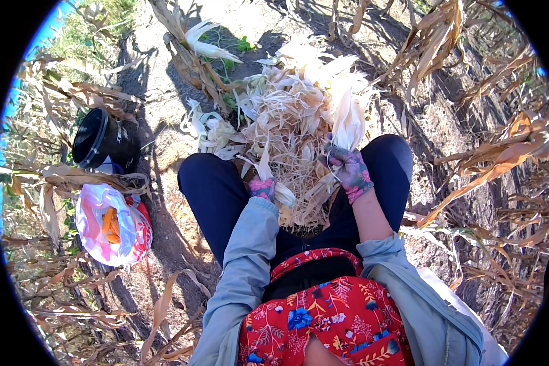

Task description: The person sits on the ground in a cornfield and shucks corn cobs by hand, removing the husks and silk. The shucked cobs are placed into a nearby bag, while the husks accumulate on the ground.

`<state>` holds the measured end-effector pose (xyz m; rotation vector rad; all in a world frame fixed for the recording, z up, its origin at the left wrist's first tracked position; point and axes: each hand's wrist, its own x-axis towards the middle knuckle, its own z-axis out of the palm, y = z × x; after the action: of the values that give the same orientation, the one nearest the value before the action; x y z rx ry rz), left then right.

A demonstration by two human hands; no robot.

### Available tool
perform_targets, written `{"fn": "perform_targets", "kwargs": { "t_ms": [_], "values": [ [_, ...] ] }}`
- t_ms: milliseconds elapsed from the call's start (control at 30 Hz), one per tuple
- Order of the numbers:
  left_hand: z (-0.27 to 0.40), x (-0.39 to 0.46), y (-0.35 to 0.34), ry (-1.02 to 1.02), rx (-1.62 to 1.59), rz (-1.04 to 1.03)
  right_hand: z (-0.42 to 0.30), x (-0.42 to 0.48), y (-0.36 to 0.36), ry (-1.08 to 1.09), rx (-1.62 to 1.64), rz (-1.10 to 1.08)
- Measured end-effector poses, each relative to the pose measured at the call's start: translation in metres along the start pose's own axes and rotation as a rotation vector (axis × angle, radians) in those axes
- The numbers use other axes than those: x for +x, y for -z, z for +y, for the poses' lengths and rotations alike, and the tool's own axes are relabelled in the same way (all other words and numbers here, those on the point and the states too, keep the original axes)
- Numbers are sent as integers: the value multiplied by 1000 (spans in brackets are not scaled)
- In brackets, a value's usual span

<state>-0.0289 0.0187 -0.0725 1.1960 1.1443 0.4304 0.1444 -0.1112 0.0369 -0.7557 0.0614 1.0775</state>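
My left hand (261, 187), in a grey glove with pink flowers, grips a pale corn husk (284, 195) by my left knee. Whether a cob is inside that husk cannot be told. Near my right thigh, my right hand (349, 173) wears a matching glove and is closed around the base of a larger husk bundle (349, 121), which points away from me. Any ear within this bundle is hidden. Between and beyond my knees lies a heap of dry corn husks (286, 110), with loose fibres strewn nearest to me.
At left, a black bucket (119, 146) lies tilted beside a white and red plastic bag (128, 228) holding several orange corn cobs (111, 225). Dry corn stalks (183, 41) rise beyond the heap, and long dry leaves (498, 169) reach in from the right.
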Motion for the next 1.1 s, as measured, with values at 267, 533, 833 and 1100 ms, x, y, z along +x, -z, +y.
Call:
{"fn": "perform_targets", "kwargs": {
  "t_ms": [267, 533, 833, 1100],
  "values": [
    [-42, 13, 2, -30, -316, -79, 17, 13, 11, -7, -635, 272],
    [42, -38, -15, 137, -365, -123, 49, 25, 26, 46, -914, 145],
    [46, -40, -18, 116, -289, -252, 50, 4, 2, -131, -690, -15],
    [45, -42, -20, 84, -274, -312, 53, 4, -1, -152, -661, -20]
  ]
}}
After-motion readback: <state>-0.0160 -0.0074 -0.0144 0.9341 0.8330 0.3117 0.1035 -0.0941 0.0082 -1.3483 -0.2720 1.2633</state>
